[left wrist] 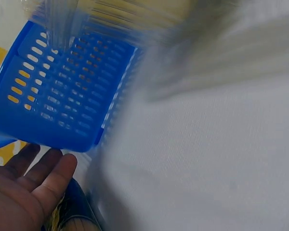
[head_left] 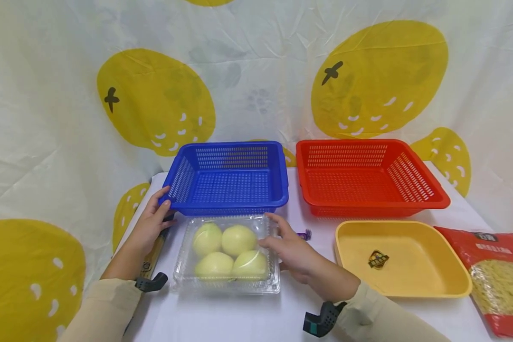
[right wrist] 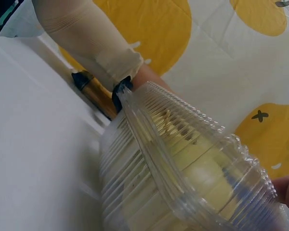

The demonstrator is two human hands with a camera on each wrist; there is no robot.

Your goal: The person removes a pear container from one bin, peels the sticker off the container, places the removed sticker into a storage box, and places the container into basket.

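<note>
A clear plastic clamshell box (head_left: 226, 287) holds several round, pale yellow-green fruits (head_left: 238, 241). My right hand (head_left: 297, 251) grips the box by its right side, thumb and fingers at the lid's edge. From the right wrist, the ribbed side of the box (right wrist: 149, 159) fills the lower middle. My left hand (head_left: 147, 228) is at the near left corner of the blue basket (head_left: 228, 209), fingertips against its rim. The left wrist view has that hand's fingers (left wrist: 55, 180) nearly straight, right at the edge of the basket.
Right of the blue basket stands a red basket (head_left: 376, 205). Before it, a yellow tray (head_left: 427, 270) holds a small dark-and-gold packet (head_left: 377, 259). A red bag (head_left: 498, 285) of pale pasta-like pieces lies far right. Beneath my left arm is a long tan pack (head_left: 151, 256); a purple wrapper (head_left: 304, 234) lies near my right hand.
</note>
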